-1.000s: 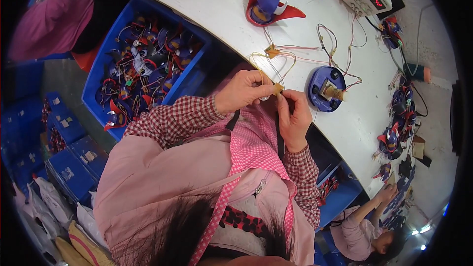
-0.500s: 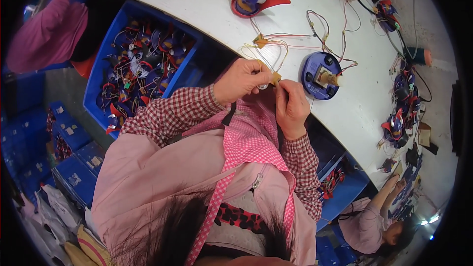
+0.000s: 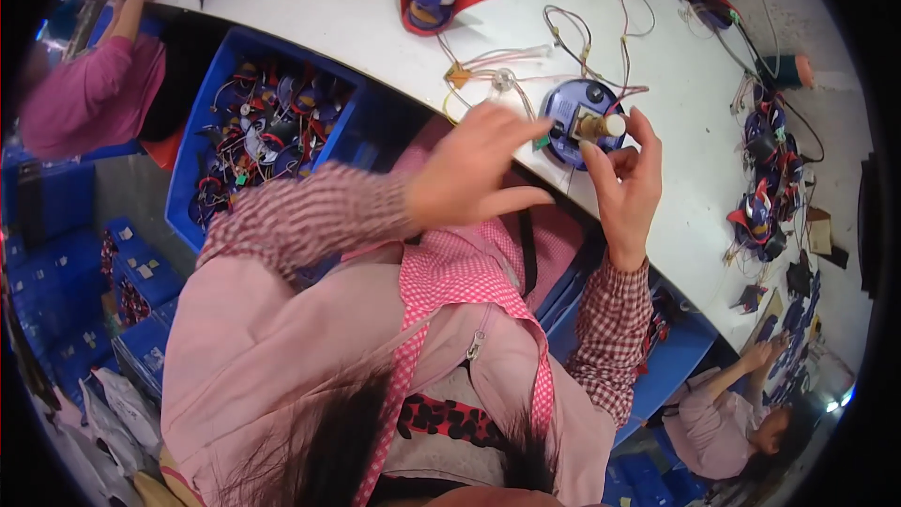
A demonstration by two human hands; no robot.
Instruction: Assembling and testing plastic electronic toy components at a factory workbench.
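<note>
While the left hand (image 3: pixel 474 169) hovers open-fingered over the table edge (image 3: pixel 375 56), the right hand (image 3: pixel 624 178) pinches a small cream cylindrical part (image 3: pixel 605 125) at the round blue base (image 3: pixel 577 108). Seating appears underway; alignment is needed next.

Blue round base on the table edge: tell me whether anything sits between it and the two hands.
Nothing visible does. The right hand has its fingertips at the blue round base already; the left hand hangs just short of it with open fingers, only thin wires lying alongside.
</note>
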